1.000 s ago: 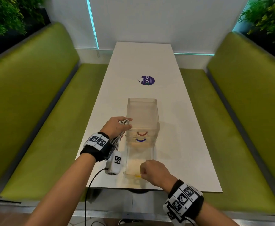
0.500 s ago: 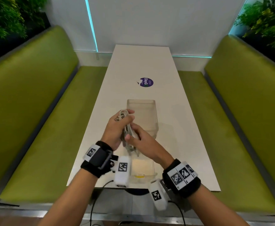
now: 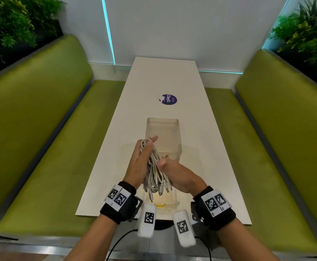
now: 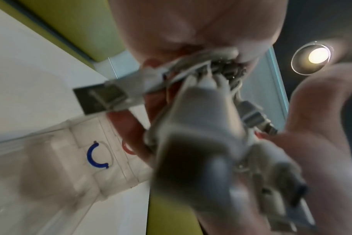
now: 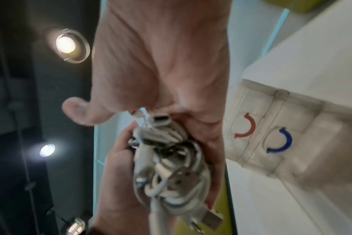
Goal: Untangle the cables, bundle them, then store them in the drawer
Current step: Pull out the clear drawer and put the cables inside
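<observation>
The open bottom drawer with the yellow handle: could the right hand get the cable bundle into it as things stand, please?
Probably yes. The right hand and left hand hold the cable bundle directly above the pulled-out drawer, whose open top shows nothing blocking it.

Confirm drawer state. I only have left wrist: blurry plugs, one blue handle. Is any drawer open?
Observer: Yes. The head view shows the bottom drawer pulled out toward the person, with a yellow handle.
Operator: Where's the bundle relative to it?
Observer: In the head view, the left hand and right hand hold the cable bundle above that drawer, plugs hanging down, not yet inside.
Operator: Other drawers?
Observer: The right wrist view shows the drawers with the red handle and blue handle pushed in.
</observation>
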`<action>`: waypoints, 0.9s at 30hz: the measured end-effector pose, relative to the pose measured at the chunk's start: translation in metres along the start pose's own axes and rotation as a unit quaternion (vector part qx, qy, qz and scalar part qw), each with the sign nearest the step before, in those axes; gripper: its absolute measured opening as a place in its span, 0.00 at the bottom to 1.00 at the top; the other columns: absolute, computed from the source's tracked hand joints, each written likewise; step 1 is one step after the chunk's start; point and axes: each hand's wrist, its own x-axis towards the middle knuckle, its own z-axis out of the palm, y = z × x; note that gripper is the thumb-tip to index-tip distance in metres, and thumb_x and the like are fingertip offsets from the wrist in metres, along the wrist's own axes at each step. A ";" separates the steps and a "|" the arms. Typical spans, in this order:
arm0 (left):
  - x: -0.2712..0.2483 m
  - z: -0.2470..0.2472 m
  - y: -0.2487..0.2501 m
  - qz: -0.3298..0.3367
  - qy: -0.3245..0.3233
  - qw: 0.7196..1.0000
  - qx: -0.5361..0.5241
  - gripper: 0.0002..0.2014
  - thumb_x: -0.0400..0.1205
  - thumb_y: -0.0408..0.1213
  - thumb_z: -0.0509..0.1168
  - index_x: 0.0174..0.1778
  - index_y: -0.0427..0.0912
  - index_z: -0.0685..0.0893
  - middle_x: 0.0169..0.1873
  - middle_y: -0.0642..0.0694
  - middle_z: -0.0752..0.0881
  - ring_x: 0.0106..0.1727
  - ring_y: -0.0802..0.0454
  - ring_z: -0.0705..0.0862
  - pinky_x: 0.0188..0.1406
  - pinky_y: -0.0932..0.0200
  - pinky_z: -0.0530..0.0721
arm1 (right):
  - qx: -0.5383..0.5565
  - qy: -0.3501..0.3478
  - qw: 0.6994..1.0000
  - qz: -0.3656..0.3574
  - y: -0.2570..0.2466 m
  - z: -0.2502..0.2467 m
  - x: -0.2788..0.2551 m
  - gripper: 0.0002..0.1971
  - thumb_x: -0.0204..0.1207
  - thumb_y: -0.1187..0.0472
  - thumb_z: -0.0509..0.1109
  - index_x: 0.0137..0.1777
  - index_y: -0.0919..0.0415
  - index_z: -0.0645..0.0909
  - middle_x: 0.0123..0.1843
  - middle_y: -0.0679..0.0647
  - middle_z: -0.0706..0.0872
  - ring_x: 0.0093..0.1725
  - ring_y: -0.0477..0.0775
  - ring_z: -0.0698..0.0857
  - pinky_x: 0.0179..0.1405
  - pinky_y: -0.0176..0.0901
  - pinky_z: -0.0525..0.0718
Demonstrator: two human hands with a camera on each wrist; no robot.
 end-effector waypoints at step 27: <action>0.063 -0.021 -0.048 0.017 -0.098 0.903 0.418 0.24 0.83 0.24 0.61 0.72 0.52 0.77 0.83 0.49 0.56 0.63 0.58 0.79 0.56 0.70 0.73 | -0.630 0.073 0.707 0.313 0.061 -0.008 0.051 0.16 0.85 0.63 0.55 0.67 0.65 0.77 0.68 0.60 0.81 0.67 0.60 0.80 0.63 0.50 0.78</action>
